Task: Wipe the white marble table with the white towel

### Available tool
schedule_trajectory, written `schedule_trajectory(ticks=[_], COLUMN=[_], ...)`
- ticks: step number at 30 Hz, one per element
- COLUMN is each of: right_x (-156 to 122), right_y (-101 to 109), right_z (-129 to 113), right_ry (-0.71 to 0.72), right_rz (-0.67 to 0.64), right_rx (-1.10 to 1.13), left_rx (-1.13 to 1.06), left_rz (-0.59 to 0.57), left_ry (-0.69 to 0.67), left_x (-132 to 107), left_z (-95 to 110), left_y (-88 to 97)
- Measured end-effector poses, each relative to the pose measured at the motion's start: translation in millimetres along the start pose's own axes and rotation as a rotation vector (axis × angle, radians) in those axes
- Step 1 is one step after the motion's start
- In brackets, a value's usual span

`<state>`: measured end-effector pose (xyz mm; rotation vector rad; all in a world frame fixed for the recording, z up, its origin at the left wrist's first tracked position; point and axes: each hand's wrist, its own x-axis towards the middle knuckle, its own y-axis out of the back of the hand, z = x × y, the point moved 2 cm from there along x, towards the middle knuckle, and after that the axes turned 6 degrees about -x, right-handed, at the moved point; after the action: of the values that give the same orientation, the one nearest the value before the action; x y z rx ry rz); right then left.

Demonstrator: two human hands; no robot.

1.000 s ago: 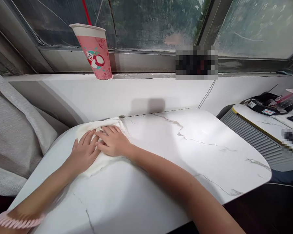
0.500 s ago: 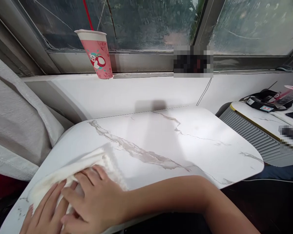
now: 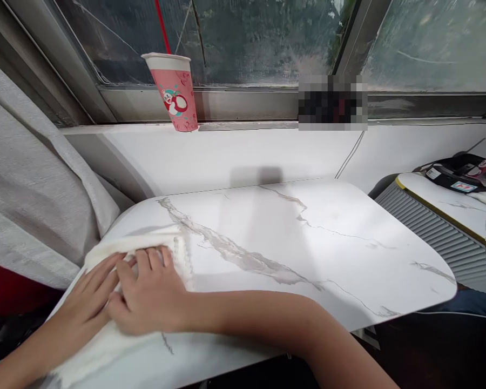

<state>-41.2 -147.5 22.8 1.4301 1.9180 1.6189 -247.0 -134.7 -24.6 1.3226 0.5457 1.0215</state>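
Observation:
A white cloth (image 3: 105, 346) lies spread on the left end of the white marble-patterned table (image 3: 348, 237). Flat on the cloth rests my left hand (image 3: 91, 292), its fingers stretched out and pointing away from me. My right hand (image 3: 149, 289) presses on the cloth just beside it, the fingers extended and the thumb side against the left hand's fingers. Part of the cloth is hidden under both hands. My right forearm crosses over the near side of the tabletop.
A pink paper cup (image 3: 176, 97) with a red straw stands on the window ledge. Grey-white curtain (image 3: 36, 178) hangs at the left. On the right, a second table (image 3: 441, 200) with ribbed siding carries a black strap-like device (image 3: 456, 173).
Both hands and the cloth have slid forward, away from me, over the tabletop. The view has turned slightly left, and more of my left arm shows.

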Motion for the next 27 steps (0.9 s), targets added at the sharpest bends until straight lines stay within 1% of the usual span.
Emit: schedule_trajectory(ticks=[4, 6, 9, 14, 18, 21, 23, 27], right_x=[28, 41, 59, 90, 115, 129, 135, 138], right_y=[-7, -10, -17, -32, -42, -46, -47, -48], right_z=[23, 32, 42, 56, 69, 79, 83, 86], right_ry=[-0.053, -0.078, -0.109, -0.137, -0.162, -0.171, -0.173, -0.156], right_rz=[0.031, 0.056, 0.08, 0.133, 0.145, 0.155, 0.148, 0.138], right_rx=[-0.007, -0.029, -0.059, -0.093, -0.111, -0.112, -0.102, -0.072], left_rx=[-0.054, -0.054, -0.065, -0.072, -0.054, -0.03, 0.001, 0.06], left_rz=[-0.024, -0.018, -0.004, -0.009, -0.033, -0.068, -0.065, -0.029], left_ry=[0.021, 0.019, 0.012, -0.02, -0.043, -0.042, -0.037, -0.049], left_x=[49, 68, 89, 119, 143, 157, 162, 157], left_z=[-3, -5, -11, -36, -59, -71, -77, -86], left_y=[4.6, 5.5, 6.6, 6.4, 5.5, 3.9, 1.4, -8.5])
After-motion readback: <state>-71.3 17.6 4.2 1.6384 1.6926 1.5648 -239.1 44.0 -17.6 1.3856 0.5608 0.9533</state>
